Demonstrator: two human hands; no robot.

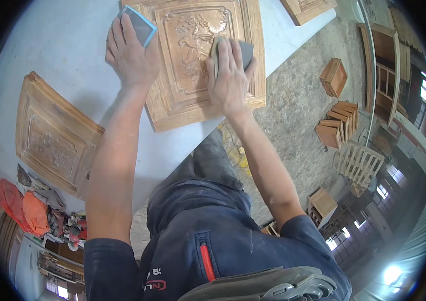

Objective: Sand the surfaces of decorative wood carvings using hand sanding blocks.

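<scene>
A carved wooden door panel (173, 113), with a raised relief inside a moulded frame, lies flat on the pale worktable. My left hand (135, 62) is at the panel's upper left edge, its fingers over a grey sanding pad (146, 31) with a bright blue border. Over the right part of the carving, my right hand (230, 83) grips a grey sanding sponge (246, 51), fingers on top and thumb at its left side. Slight blur softens the right hand. Whether the left pad touches the frame or the tabletop is hard to tell.
Another carved panel (55, 140) lies left of my forearm. Part of a third panel (307, 9) shows at the far right of the worktable (90, 20). Red and orange cloths (22, 205) lie at lower left. Wooden drawers (341, 120), a slatted pallet (358, 163) and a cabinet (384, 75) stand right.
</scene>
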